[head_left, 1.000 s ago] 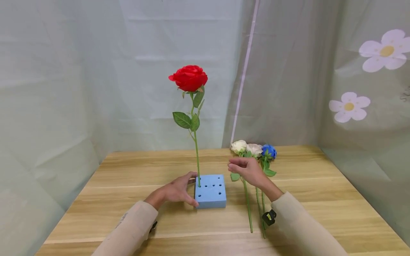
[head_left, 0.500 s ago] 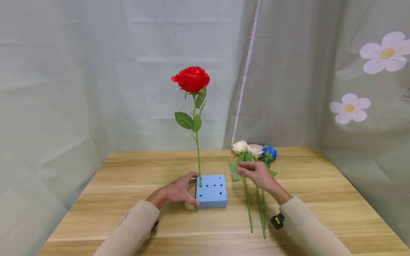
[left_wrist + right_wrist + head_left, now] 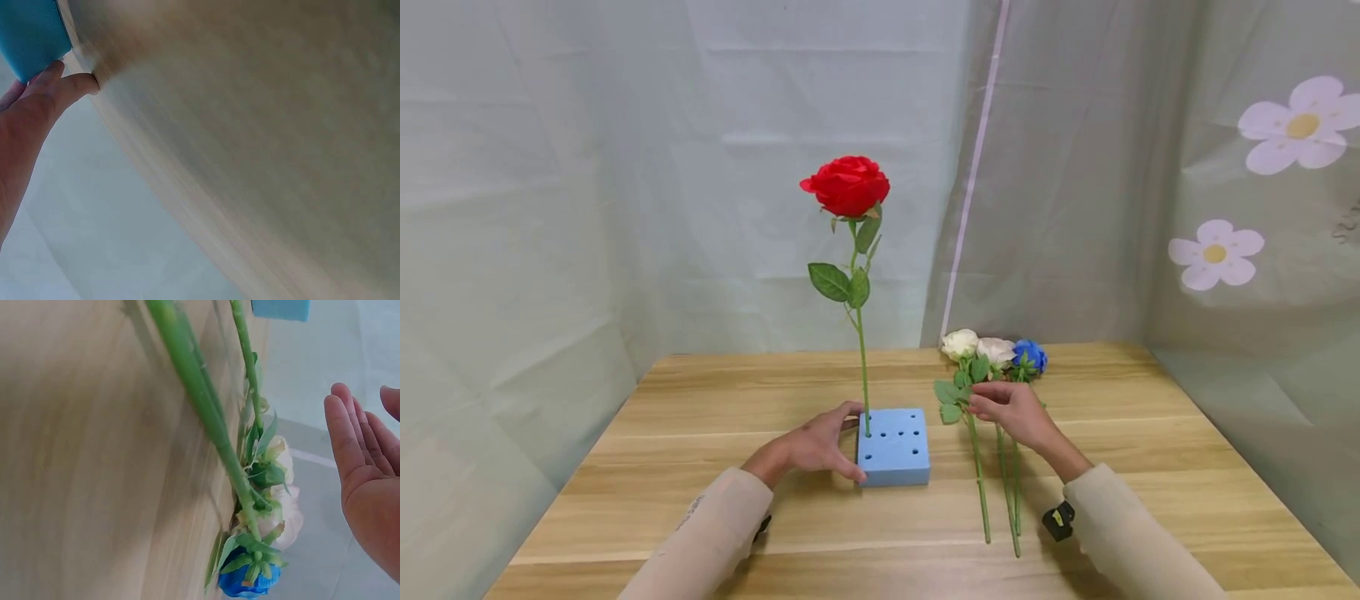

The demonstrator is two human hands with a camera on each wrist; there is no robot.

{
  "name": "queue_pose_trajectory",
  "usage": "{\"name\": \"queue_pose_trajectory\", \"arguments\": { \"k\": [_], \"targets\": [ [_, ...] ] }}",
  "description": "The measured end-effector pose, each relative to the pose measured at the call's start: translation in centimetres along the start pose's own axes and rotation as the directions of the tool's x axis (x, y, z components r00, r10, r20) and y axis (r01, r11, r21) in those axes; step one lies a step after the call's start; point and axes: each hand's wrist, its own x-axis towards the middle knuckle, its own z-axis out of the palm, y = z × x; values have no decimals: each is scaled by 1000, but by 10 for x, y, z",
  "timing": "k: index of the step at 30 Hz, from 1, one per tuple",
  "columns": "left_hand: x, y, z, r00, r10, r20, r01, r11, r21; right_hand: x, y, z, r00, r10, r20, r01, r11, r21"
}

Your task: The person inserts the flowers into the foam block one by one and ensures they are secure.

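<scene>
A red artificial rose (image 3: 848,187) stands upright in a hole of the blue foam block (image 3: 895,450). My left hand (image 3: 820,442) holds the block by its left side, thumb at the front corner and fingers toward the back one. To the right of the block lie a white rose (image 3: 960,344), a pale pink rose (image 3: 996,352) and a blue rose (image 3: 1028,357), stems toward me. Over their stems hovers my right hand (image 3: 1017,412), holding nothing; its thumb and fingers are apart in the right wrist view.
Several more holes show in the top of the block. The wooden table (image 3: 700,400) ends at a pale cloth backdrop (image 3: 760,208) behind and at both sides. White flowers are printed on the right-hand cloth (image 3: 1217,350).
My right hand has moved rightward and slightly down, from beside the lying roses to above their stems. The left hand stays at the block, and the red rose remains standing.
</scene>
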Motion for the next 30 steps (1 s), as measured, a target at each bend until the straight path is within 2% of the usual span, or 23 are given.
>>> {"name": "queue_pose_trajectory", "arguments": {
  "k": [6,11,22,30],
  "targets": [
    [-1,0,0,1000,1,0,-1,1000,9,1,5,-1,996,85,-21,-85,996,13],
    [-2,-1,0,1000,-1,3,1,1000,0,3,7,-2,987,163,5,-163,986,22],
    [-2,0,2,1000,3,6,-3,1000,-11,12,10,-4,970,238,45,-236,971,-37],
    [-1,1,2,1000,6,6,-6,1000,-18,16,13,-6,962,269,55,-268,963,-23]
  ]
}}
